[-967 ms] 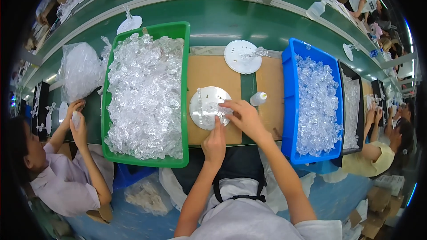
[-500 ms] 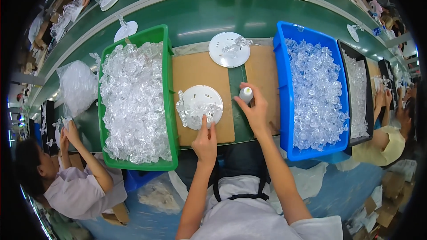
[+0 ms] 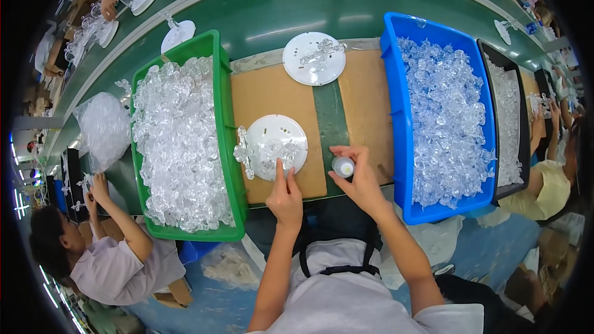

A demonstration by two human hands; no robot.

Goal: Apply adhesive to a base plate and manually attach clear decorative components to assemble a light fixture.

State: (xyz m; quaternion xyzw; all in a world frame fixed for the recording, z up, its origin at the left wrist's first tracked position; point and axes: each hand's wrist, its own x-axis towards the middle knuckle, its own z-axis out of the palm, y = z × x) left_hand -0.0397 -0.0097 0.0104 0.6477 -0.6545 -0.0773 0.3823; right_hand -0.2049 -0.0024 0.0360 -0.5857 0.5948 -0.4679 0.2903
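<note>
My left hand (image 3: 285, 201) is at the near edge of a round white disc (image 3: 260, 131). Its index finger lies over the rim and the thumb sits beside it, gripping the edge. Clear plastic pieces (image 3: 283, 151) rest on that disc by the fingertip, and another clear piece (image 3: 243, 153) leans at its left side. To the right, my right hand (image 3: 365, 185) holds a small bottle (image 3: 343, 167) between thumb and fingers, its pale tip turned up towards me. The bottle is apart from the disc.
A green bin (image 3: 224, 130) of clear parts stands left; a blue bin (image 3: 402, 148) and a black bin (image 3: 523, 142) stand right. Farther back lies a second white disc (image 3: 300, 46) with a clear piece. Cardboard sheets (image 3: 365, 99) cover the green bench. A person (image 3: 111, 253) works at left.
My right hand has moved slightly towards me with the bottle, which has tipped so its tip faces me more. My left hand stays at the disc. The view has shifted a little.
</note>
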